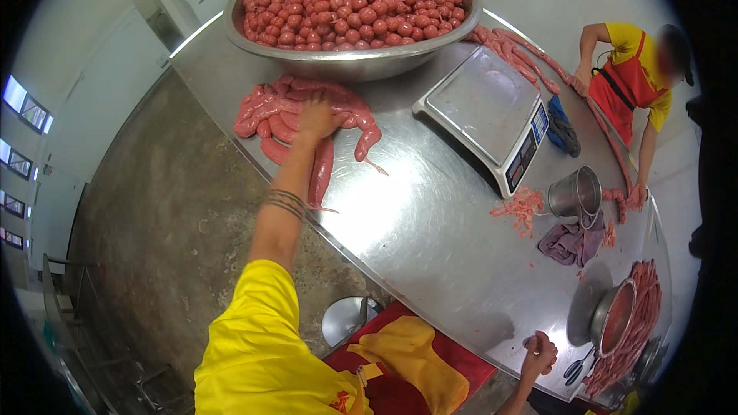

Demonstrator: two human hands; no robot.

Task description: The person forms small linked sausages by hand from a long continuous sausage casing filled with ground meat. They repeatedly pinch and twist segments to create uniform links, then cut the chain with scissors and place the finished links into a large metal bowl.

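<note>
My left arm stretches forward over the steel table (407, 207). At its end my left hand (317, 117) is on a heap of thick, pinkish-red raw sausage (280, 119), its fingers curled down onto the casing. Loose casing ends trail from the heap, and one length hangs toward the table's edge. At the near edge, lower right, my right hand (541, 354) is held with bent fingers, apart from the sausage. Something small may be between its fingers, too small to name. A pair of scissors (575, 370) lies beside that hand.
Behind the heap stands a large metal bowl (346, 65) full of linked sausages. A digital scale (484, 107) sits mid-table; a metal cup (565, 194), purple cloth (569, 244) and meat scraps (523, 207) lie beyond. A co-worker (634, 84) across the table handles a long sausage.
</note>
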